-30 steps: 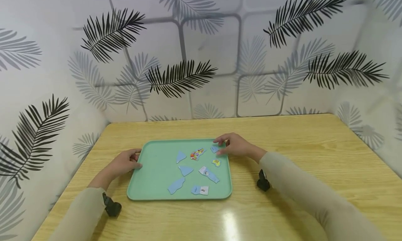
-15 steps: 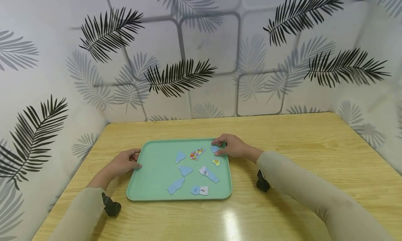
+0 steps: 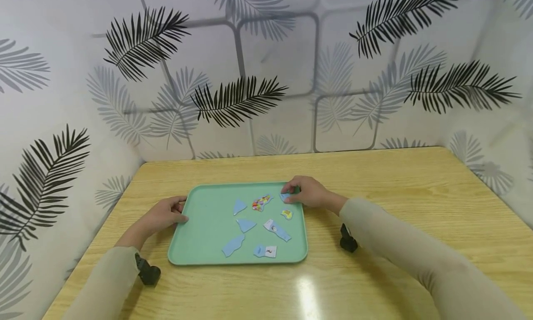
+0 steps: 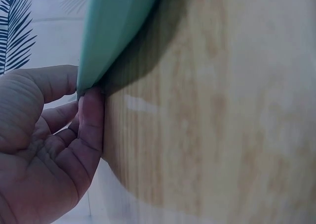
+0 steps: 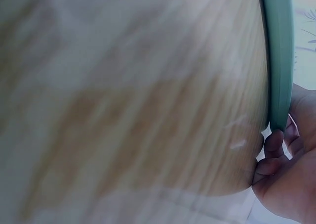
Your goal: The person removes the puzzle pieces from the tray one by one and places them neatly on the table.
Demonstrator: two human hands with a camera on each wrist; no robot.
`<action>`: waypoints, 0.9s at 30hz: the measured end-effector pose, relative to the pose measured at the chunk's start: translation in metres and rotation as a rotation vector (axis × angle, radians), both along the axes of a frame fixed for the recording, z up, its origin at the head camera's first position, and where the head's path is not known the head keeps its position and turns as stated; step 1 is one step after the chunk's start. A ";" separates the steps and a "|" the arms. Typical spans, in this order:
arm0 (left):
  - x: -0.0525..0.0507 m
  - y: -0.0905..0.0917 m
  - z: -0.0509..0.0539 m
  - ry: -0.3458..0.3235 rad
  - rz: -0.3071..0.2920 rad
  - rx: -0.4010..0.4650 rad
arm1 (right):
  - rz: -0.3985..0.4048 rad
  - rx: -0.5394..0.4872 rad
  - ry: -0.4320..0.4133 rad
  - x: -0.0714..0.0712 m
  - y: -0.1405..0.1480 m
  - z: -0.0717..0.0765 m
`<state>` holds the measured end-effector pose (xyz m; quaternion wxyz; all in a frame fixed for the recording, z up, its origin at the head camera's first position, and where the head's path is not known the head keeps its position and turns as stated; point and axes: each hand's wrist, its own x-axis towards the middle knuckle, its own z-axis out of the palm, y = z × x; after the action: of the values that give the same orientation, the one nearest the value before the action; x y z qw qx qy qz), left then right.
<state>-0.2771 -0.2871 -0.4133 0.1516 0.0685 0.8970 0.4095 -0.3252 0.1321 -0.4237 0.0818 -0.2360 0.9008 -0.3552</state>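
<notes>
A green tray (image 3: 195,227) lies on the wooden table, with several flat pieces on it. The left hand (image 3: 160,216) grips the tray's left rim, thumb over the edge; in the left wrist view its fingers curl beneath the rim (image 4: 98,41). The right hand (image 3: 310,192) reaches over the tray's back right corner, thumb and index finger on a small blue piece (image 3: 285,197). In the right wrist view, the other fingers of that hand (image 5: 291,159) are folded by the outer rim (image 5: 280,61).
Near the right hand lie a yellow piece (image 3: 287,214) and a multicoloured piece (image 3: 261,203). Blue pieces (image 3: 246,225) and a blue-and-white piece (image 3: 276,230) are spread over the tray's middle and front. Patterned wall covering (image 3: 283,125) stands behind the table (image 3: 374,181).
Over the last second the right hand has shifted slightly left, its thumb and index finger closing in on the blue piece. The left hand keeps its place on the rim.
</notes>
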 end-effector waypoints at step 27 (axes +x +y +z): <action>0.002 0.000 0.000 0.007 -0.007 0.024 | -0.076 -0.113 -0.048 -0.001 0.016 0.004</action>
<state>-0.2756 -0.2870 -0.4128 0.1489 0.0749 0.8924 0.4194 -0.3262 0.1479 -0.4196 0.0765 -0.1973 0.8854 -0.4138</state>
